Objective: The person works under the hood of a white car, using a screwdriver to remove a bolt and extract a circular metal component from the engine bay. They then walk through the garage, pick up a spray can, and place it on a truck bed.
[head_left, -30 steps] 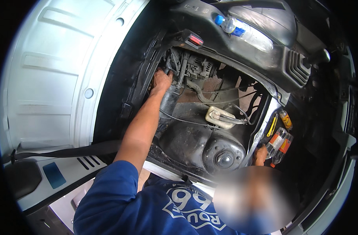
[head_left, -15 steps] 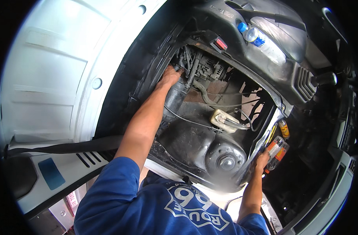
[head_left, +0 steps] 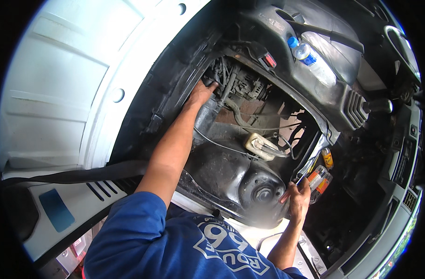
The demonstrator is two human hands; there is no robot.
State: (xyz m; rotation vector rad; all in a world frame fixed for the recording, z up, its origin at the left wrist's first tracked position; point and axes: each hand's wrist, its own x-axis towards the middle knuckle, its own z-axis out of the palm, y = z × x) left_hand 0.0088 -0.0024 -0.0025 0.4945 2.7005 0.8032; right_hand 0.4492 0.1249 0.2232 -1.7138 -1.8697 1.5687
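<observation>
My left hand (head_left: pixel 203 90) reaches into the open engine bay at its upper left, fingers curled among dark hoses and fittings (head_left: pixel 220 70) atop a black cylinder (head_left: pixel 205 121); what it holds is unclear. My right hand (head_left: pixel 298 195) is closed on a slim tool (head_left: pixel 284 197) with a reddish end, just above the right rim beside a round metal mount (head_left: pixel 262 194). Two plastic bottles with orange labels (head_left: pixel 321 183) lie just beyond that hand, with a small yellow bottle (head_left: pixel 328 158) behind them. A pale reservoir (head_left: pixel 260 144) with hoses sits mid-bay.
A black console (head_left: pixel 287 65) crosses the top, carrying a water bottle (head_left: pixel 317 65) and gear lever (head_left: pixel 380 106). A white door panel (head_left: pixel 59 83) stands at left, with a dark strap (head_left: pixel 73 174) across below it. The dashboard (head_left: pixel 403 158) runs down the right.
My right hand has moved left from beside the bottles onto the bay's rim and now grips a tool. My left hand stays among the hoses. The view has shifted slightly.
</observation>
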